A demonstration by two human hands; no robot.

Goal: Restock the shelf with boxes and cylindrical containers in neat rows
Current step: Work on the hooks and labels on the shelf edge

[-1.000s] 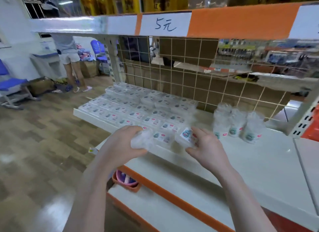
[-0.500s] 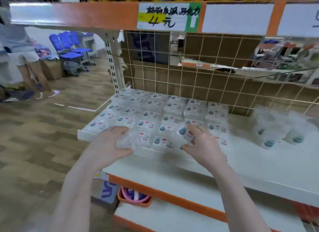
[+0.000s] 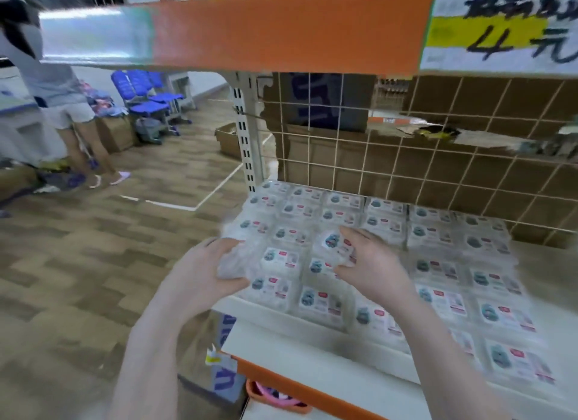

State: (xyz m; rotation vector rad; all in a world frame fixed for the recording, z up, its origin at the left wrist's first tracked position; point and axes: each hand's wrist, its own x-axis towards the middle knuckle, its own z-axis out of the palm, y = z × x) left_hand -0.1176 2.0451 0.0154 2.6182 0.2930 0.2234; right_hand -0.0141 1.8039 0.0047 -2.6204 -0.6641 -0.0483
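Note:
Several flat clear boxes (image 3: 434,235) with white labels lie in neat rows on the white shelf (image 3: 300,351). My left hand (image 3: 203,272) grips a clear plastic-wrapped container (image 3: 231,263) above the shelf's front left corner. My right hand (image 3: 372,266) pinches another clear container with a blue and red label (image 3: 334,243), held just above the rows of boxes. The view is blurred, so the exact shape of both held items is unclear.
An orange price rail (image 3: 281,29) of the upper shelf hangs close overhead, with a wire grid back panel (image 3: 406,157) behind the boxes. A person (image 3: 72,113) stands at left near blue chairs (image 3: 147,97). A pink basket (image 3: 275,394) sits below the shelf.
The view has swung left along the shelf, and the cylindrical containers at right have left the frame. Both hands keep their items and now hover over the shelf's left end.

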